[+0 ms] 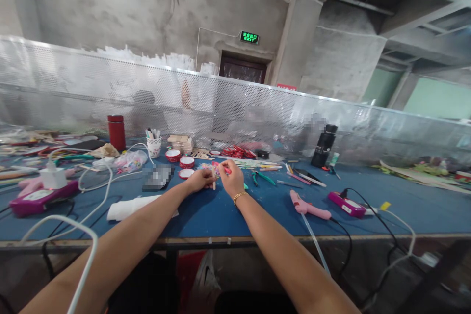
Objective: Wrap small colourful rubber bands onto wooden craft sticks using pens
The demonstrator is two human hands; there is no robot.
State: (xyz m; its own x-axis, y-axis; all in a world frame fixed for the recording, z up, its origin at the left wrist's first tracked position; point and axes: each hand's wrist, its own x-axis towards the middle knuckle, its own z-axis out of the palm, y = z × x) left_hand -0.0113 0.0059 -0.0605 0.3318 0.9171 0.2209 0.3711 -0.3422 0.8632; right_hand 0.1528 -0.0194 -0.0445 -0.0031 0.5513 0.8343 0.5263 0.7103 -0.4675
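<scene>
My left hand (pixel 200 180) pinches a flat wooden craft stick (pixel 214 184), held nearly upright just above the blue tabletop (pixel 221 216). Close beside it, my right hand (pixel 232 179) has its fingers closed on a small pinkish-red piece (pixel 227 170), too small to identify, near the stick's upper part. A gold-coloured bracelet (pixel 240 197) circles the right wrist. Behind the hands lie tiny coloured bits, partly hidden. Green-handled pliers (pixel 265 178) rest to the right of my right hand, and round red-and-white containers (pixel 187 162) stand beyond the left one.
A pink glue gun (pixel 311 208) and a purple power strip (pixel 346 204) lie at the right. A white roll (pixel 132 207) sits near my left forearm. Cables loop across the left side. A red flask (pixel 117 133), a pen cup (pixel 153 146) and a black bottle (pixel 324 147) stand before the perforated screen (pixel 235 108).
</scene>
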